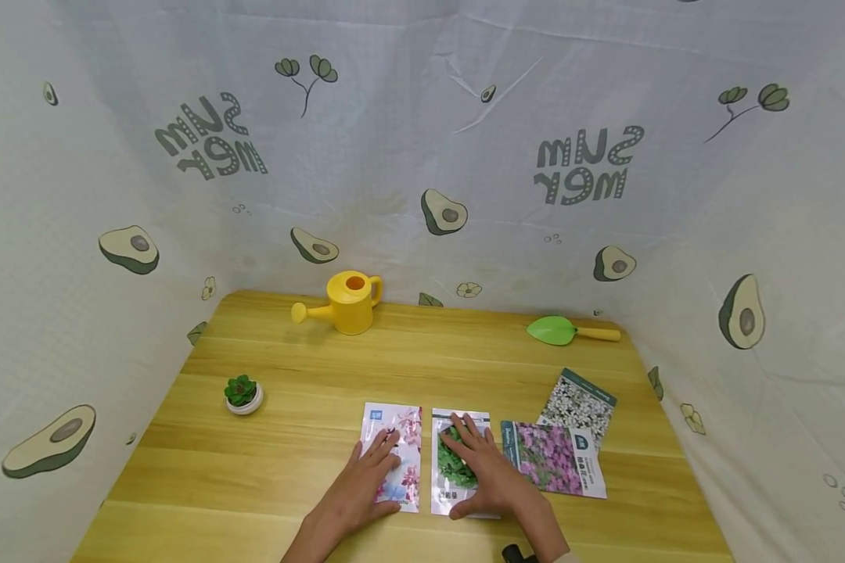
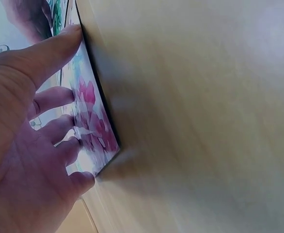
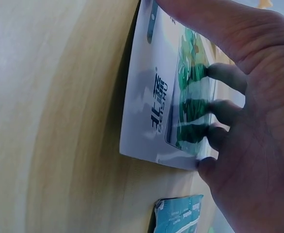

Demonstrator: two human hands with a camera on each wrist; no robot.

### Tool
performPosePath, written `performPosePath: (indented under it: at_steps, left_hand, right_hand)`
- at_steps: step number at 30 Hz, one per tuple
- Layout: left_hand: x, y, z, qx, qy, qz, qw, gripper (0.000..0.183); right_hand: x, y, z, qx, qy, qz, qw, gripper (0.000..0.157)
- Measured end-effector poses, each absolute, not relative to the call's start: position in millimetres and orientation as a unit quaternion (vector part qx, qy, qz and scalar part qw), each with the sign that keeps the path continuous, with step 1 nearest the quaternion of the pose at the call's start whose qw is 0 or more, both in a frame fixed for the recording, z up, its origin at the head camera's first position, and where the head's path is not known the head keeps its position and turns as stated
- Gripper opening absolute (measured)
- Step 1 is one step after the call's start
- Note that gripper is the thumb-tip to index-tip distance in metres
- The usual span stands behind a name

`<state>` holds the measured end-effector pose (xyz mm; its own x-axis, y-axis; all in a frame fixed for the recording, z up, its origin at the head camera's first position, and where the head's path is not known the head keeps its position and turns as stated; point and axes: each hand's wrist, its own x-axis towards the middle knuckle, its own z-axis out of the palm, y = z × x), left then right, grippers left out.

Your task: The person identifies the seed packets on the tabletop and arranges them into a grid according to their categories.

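Two seed packets lie side by side on the wooden table (image 1: pixel 267 477). My left hand (image 1: pixel 362 489) lies flat with straight fingers on the pink-flower packet (image 1: pixel 404 438) (image 2: pixel 91 121). My right hand (image 1: pixel 482 465) presses flat on the green-leaf packet (image 1: pixel 447 489) (image 3: pixel 168 97), fingers spread. In the left wrist view the left hand (image 2: pixel 40 121) touches the packet with its fingertips. In the right wrist view the right hand (image 3: pixel 239 97) covers the packet's green picture.
Two more packets lie to the right: a purple-flower one (image 1: pixel 559 457) (image 3: pixel 178 216) and a white-flower one (image 1: pixel 577 403). A yellow watering can (image 1: pixel 348 303) and green trowel (image 1: pixel 566 331) sit at the back, a small potted succulent (image 1: pixel 242 393) at the left. Avocado-print cloth (image 1: pixel 422 156) surrounds the table.
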<state>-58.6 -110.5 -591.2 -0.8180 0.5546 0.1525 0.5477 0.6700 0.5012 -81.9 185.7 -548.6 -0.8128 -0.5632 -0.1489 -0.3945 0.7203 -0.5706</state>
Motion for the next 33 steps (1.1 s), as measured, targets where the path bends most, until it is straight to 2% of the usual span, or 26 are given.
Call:
performPosePath:
  at_steps: [17,33]
  left_hand:
    - [-57.7,-107.6,-563.1,0.284,0.909,0.303,0.040,0.065]
    - [-58.0,-108.0,-560.2,0.275,0.918,0.275,0.076,0.074]
  right_hand:
    - [-79.3,184.1,-548.7,-0.254,0.911,-0.280,0.166,0.122]
    - [-79.2,182.2,-548.1,-0.252,0.911,-0.279,0.167,0.122]
